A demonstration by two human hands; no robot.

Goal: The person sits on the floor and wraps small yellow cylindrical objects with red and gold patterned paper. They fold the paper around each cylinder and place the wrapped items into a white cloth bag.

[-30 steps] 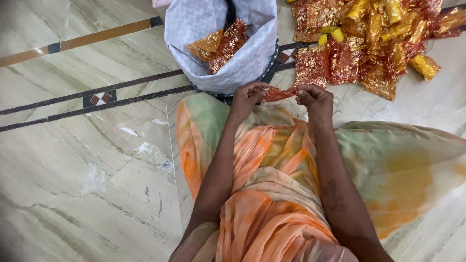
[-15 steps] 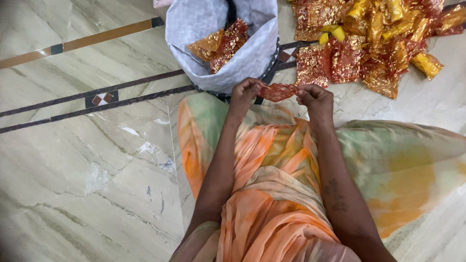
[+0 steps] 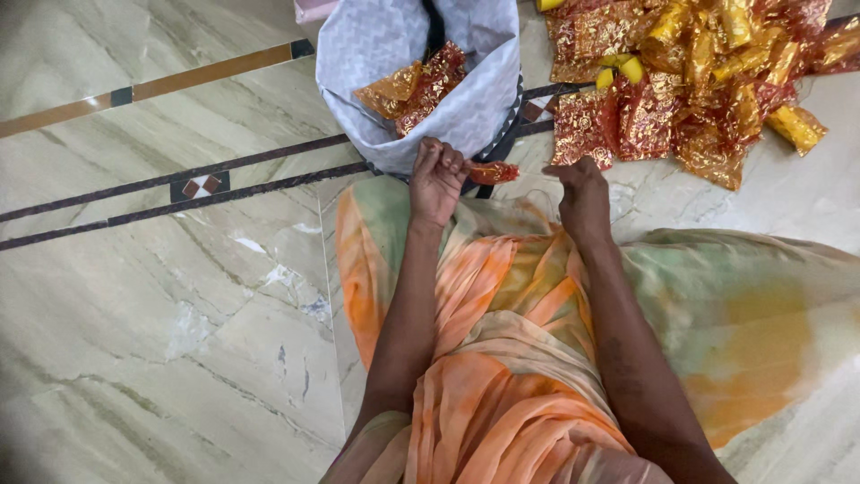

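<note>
Here, one white woven bag (image 3: 466, 108) holds two shiny pouches, gold (image 3: 387, 88) and red (image 3: 432, 76). Loose heap of red-gold foil pouches (image 3: 690, 81) beyond the right hand (image 3: 582, 193); count unclear. Left hand (image 3: 436, 175) fingers pinched together on one crumpled red pouch (image 3: 493, 172), jutting just right of them. Right fingers curled, empty.
</note>
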